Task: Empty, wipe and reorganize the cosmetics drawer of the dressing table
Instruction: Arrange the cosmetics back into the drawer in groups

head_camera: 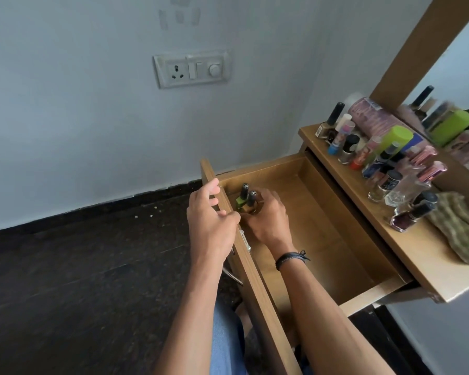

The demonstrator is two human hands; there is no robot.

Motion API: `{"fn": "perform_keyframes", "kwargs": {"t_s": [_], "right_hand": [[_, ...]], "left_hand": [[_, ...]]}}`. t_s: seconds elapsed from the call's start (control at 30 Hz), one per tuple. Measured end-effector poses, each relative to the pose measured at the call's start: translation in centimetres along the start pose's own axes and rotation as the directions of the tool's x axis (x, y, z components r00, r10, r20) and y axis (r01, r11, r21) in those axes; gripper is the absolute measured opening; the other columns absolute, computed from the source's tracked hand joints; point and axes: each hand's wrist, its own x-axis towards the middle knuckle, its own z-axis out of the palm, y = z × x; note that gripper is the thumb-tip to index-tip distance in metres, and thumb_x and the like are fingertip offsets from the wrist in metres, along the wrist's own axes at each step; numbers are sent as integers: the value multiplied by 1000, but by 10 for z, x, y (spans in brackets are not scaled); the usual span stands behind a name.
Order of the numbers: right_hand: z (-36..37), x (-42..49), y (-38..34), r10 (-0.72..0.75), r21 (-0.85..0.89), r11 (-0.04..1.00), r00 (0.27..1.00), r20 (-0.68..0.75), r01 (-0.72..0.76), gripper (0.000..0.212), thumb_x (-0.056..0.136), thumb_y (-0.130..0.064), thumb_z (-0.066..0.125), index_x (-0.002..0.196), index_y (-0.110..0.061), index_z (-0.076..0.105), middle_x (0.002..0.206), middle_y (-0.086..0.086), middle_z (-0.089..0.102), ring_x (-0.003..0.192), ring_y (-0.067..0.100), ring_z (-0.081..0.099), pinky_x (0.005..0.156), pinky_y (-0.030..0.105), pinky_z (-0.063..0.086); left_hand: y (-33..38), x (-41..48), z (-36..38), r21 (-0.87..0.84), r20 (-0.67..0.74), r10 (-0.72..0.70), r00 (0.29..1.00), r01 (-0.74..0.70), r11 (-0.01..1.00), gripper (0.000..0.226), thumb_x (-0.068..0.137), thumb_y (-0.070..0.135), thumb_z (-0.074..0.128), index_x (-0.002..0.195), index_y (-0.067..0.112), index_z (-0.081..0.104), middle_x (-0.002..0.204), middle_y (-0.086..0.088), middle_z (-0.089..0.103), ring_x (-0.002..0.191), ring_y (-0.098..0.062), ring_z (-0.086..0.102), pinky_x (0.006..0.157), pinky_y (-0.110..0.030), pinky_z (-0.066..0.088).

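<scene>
Fingers [271,198] of right hand [266,220] curl round upright nail-polish bottles [241,201], caps up; left hand [210,220] rests loose on drawer [257,288].

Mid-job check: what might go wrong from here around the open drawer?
1. The right hand grips a darker bottle beside the green nail polish in a corner of the drawer; a nudge might topple both.
2. The purple bottle lies tilted near the tabletop edge and might drop into the drawer.

Head camera looks down from close above the open drawer [322,226].
</scene>
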Motion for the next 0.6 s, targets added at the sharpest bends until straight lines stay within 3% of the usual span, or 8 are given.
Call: {"fn": "perform_keyframes", "kwargs": {"t_s": [0.1,0.33,0.6], "right_hand": [[0,1,0,-27,-45,999,1000,15,28,42,82,-17,80,122,-16,64,111,-1,56,99,19,54,79,28,40],[8,-1,-3,-120,-65,990,989,92,126,41,85,5,62,120,-14,68,117,2,58,99,20,55,78,22,38],[14,2,-3,-137,-27,990,991,11,137,44,91,-3,67,133,-16,65,121,3,63,105,19,59,81,19,37]], "left_hand": [[0,0,1,0,-4,-1,1000,1,1000,72,82,-8,69,140,29,50,134,10,50,117,-9,54,76,-14,47],[0,1,2,2,-13,-5,1000,5,1000,71,81,-7,69,139,29,51,132,11,50,117,-8,54,72,-12,45],[-1,2,3,-2,-24,-6,1000,6,1000,70,82,-6,70,139,31,51,132,11,51,116,-7,54,73,-13,46]]}}
